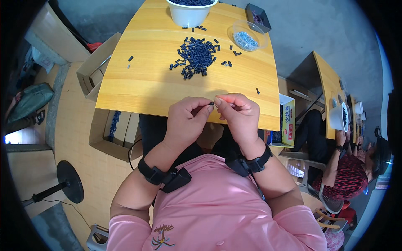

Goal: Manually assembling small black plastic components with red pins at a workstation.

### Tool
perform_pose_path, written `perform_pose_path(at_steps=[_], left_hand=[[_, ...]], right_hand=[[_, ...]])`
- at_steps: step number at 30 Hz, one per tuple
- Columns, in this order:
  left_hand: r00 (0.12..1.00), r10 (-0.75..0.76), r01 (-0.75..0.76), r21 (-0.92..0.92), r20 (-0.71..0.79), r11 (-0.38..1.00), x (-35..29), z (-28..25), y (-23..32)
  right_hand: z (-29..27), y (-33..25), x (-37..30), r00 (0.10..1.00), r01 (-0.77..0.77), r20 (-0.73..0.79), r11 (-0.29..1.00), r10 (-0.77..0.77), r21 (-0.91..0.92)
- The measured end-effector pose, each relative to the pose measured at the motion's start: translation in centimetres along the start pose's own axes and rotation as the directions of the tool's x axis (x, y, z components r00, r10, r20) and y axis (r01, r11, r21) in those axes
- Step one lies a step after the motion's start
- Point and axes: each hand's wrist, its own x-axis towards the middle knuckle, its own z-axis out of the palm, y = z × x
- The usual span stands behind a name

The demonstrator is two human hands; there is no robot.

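Note:
At the table's near edge, my left hand (188, 116) pinches a small black plastic piece (212, 103) between thumb and fingertips. Close against it is my right hand (239, 113), thumb and forefinger pressed together at the same spot; whatever it grips is too small to make out. Beyond both hands lies a loose pile of short black plastic pieces (198, 54). Farther right, a clear round tub (245, 41) holds small silvery parts. A white bucket (189, 15) filled with dark pieces stands at the far edge.
Stray pieces are scattered over the wooden table (138, 83). A black box (258, 18) sits at its far right corner. Cardboard boxes (109, 140) stand left of the table, and a yellow carton (288, 121) at its right. Another person (347, 180) works at a table farther right.

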Motion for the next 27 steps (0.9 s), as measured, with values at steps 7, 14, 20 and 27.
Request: perform_pose_path(at_steps=[7,14,20,27], left_hand=[[0.995,0.076,-0.071,0.077,-0.070,0.995,-0.1,0.0,0.4],[0.970,0.215,-0.179,0.266,-0.111,0.947,0.0,0.0,1.1],[0.958,0.269,-0.224,0.322,-0.101,0.920,0.1,-0.1,0.9],[0.994,0.102,-0.100,0.070,-0.027,0.993,0.1,-0.4,0.2]], right_hand=[[0.7,-0.3,0.0,0.998,-0.064,-0.013,0.990,0.066,0.122],[1.3,-0.8,0.4,0.990,-0.136,-0.015,0.979,0.140,0.152],[0.7,-1.1,1.2,0.991,-0.133,0.017,0.991,0.133,-0.017],[-0.7,-1.7,1.5,0.974,-0.157,0.166,0.988,0.153,0.010]])
